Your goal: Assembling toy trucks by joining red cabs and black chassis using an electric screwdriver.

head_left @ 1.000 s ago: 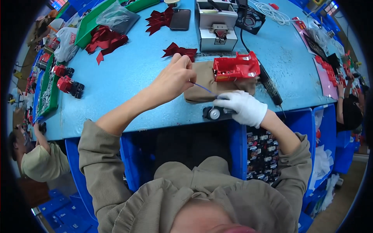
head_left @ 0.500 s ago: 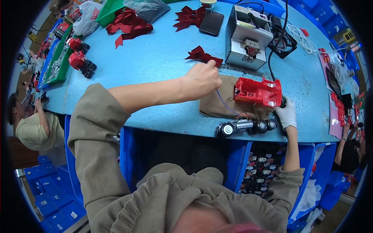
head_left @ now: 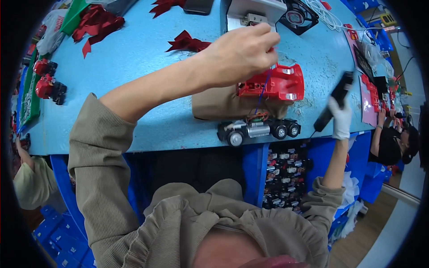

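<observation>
My left hand is closed in a pinch above a red plastic toy truck body. A bit of red shows at its fingertips, too small to name. Under it a blue wire runs down to a toy truck chassis with black wheels and a silver tank. The body rests open side up on a brown padded block, the chassis in front of that at the table's near edge. My right hand, in a white glove, grips a black electric screwdriver, tilted with its thin tip pointing down.
Dark red bows and a phone lie farther back, near a metal machine and a black fan. Small red toy trucks stand at left. Chassis fill a blue bin below the table. Other people work at both sides.
My view has shifted right. My left hand has moved from beside the bow to over the truck body. My right hand has come away from the body's right end, with the screwdriver raised.
</observation>
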Tool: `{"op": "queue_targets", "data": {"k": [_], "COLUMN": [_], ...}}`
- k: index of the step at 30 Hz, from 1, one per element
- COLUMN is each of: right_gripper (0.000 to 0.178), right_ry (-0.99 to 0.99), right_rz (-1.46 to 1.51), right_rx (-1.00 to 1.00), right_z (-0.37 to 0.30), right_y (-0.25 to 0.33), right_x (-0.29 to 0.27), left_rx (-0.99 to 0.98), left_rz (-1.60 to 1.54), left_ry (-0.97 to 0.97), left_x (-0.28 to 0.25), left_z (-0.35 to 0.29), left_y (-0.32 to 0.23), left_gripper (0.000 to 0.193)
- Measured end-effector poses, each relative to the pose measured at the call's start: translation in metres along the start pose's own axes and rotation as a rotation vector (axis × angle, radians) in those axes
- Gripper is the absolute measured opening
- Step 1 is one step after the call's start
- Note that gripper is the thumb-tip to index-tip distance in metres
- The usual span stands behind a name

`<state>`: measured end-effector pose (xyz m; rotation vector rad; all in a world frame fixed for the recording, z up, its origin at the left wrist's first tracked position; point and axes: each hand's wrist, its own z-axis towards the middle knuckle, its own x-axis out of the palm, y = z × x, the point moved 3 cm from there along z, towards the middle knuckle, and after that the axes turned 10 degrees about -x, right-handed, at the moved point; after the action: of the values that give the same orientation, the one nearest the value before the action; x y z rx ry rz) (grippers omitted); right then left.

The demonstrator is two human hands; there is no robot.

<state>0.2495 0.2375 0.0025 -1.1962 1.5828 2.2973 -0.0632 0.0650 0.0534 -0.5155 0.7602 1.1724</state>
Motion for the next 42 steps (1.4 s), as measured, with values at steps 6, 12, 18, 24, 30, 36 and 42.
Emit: {"op": "queue_targets", "data": {"k": [6, 12, 18, 24, 30, 36, 42], "right_gripper": [0.039, 0.043, 0.043, 0.043, 0.047, 0.047, 0.026], "right_ry": [-0.554, -0.542, -0.347, -0.267, -0.231, 0.321, 0.504], "right_rz": [0.918, 0.998, 0.993, 0.877, 0.998, 0.978, 0.945], "right_rx": [-0.227, -0.394, -0.497, -0.503, -0.729, -0.956, -0.914], "right_z": [0.007, 0.015, 0.010, 0.017, 0.068, 0.160, 0.193], "right_y": [0.025, 0.015, 0.025, 0.047, 0.115, 0.165, 0.224], "right_x": [-0.006, 0.029, 0.040, 0.049, 0.005, 0.063, 0.139], "left_rx": [-0.289, -0.228, -0.363, -0.383, -0.318, -0.345, -0.311], "left_rz": [-0.359, -0.424, -0.407, -0.508, -0.496, -0.471, -0.529], "left_ry": [0.200, 0.129, 0.566, 1.055, 0.817, 0.671, 0.663], "left_x": [0.010, 0.037, 0.062, 0.065, 0.059, 0.061, 0.059], "left_z": [-0.005, -0.010, -0.008, 0.007, -0.005, -0.013, -0.012], "left_y": [0.008, 0.000, -0.009, 0.005, -0.001, 0.000, 0.002], "left_gripper": [0.016, 0.017, 0.017, 0.027, 0.028, 0.007, 0.005]}}
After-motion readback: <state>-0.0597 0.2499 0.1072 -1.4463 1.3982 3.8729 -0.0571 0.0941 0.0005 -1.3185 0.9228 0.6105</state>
